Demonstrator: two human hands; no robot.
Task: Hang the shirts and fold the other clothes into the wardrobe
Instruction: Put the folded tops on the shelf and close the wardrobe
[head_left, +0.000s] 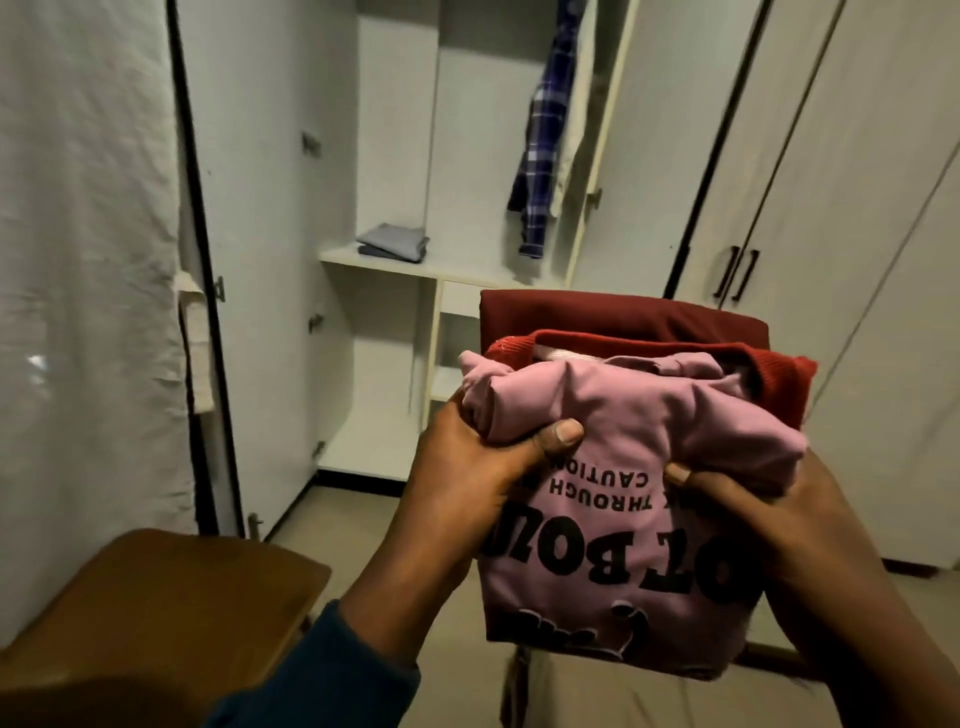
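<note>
Two shirts (545, 145) hung at twelve o'clock, grey folds (393, 241) shelved at eleven; left hand (467, 467) and right hand (753, 499) clutched a folded stack (623, 415), unshelved.

1. The pink shirt's (613, 545) print is partly covered by both thumbs.
2. The two red garments (623, 317) lie mostly hidden beneath it.
3. The plaid shirt's (543, 140) hanger is cut off at the top edge.

Home bedroom: open wardrobe (395, 156), hung shirts (540, 156)
</note>
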